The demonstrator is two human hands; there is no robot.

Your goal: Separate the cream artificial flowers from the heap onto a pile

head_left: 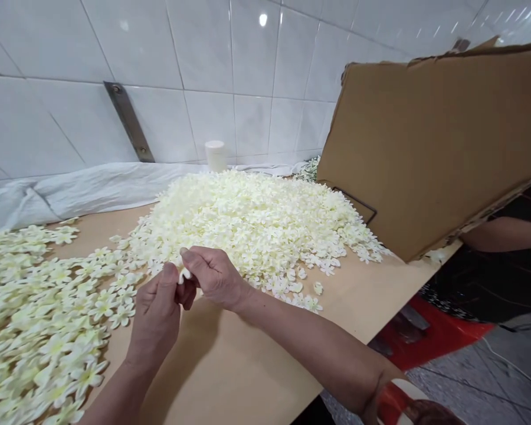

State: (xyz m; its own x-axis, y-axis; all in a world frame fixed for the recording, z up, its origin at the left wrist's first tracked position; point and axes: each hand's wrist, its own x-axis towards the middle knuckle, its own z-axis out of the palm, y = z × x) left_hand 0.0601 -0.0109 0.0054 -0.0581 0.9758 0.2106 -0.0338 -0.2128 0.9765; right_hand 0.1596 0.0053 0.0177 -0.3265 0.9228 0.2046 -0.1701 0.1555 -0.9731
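My left hand (157,313) and my right hand (215,274) meet above the front of the table, their fingers closed in a pinch. Between their fingertips shows a small white flower (184,275), mostly hidden by the thumbs and fingers. Just behind my hands rises a large heap of pale yellow-white artificial flowers (256,218). Left of my left hand, more loose flowers of the same kind (57,319) lie spread out flat, many with their petals facing up.
A big cardboard sheet (433,141) leans at the right, beside another person's arm (507,234). Behind the heap stand a white cylindrical container (216,156) and a bunched white cloth (97,189) along the tiled wall. Brown paper (243,366) covers the table; a red item (442,330) lies below its right edge.
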